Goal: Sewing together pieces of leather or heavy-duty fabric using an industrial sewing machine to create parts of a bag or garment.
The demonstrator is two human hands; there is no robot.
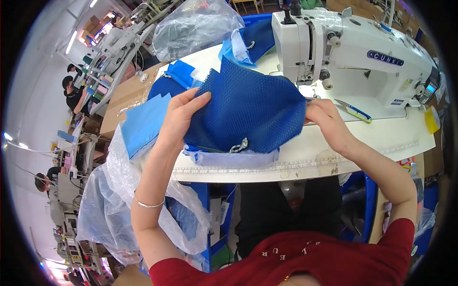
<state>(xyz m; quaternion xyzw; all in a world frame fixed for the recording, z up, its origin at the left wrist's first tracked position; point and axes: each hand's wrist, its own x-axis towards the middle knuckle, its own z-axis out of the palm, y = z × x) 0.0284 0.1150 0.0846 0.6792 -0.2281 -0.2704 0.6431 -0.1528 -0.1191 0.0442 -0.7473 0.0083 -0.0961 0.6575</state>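
Between my two hands a dark blue mesh fabric piece point(248, 105) is held up over the table in front of the sewing machine point(334, 52). My left hand point(183, 109) pinches its left side, thumb on top. At its right edge my right hand point(329, 121) grips the cloth with closed fingers. A small grey-white cord loop point(238, 146) lies on the lower part of the mesh. Along the bottom edge runs a pale lining strip point(231, 158). Just beyond my right hand, thread snips point(354, 111) with blue and green handles rest on the machine bed.
Light blue fabric pieces point(145, 125) lie at the table's left edge, above a clear plastic bag point(112, 205). More blue pieces point(257, 40) sit behind the cloth. A ruler strip point(296, 167) runs along the front edge. Yellow tape point(432, 120) stands far right. Other people work at left.
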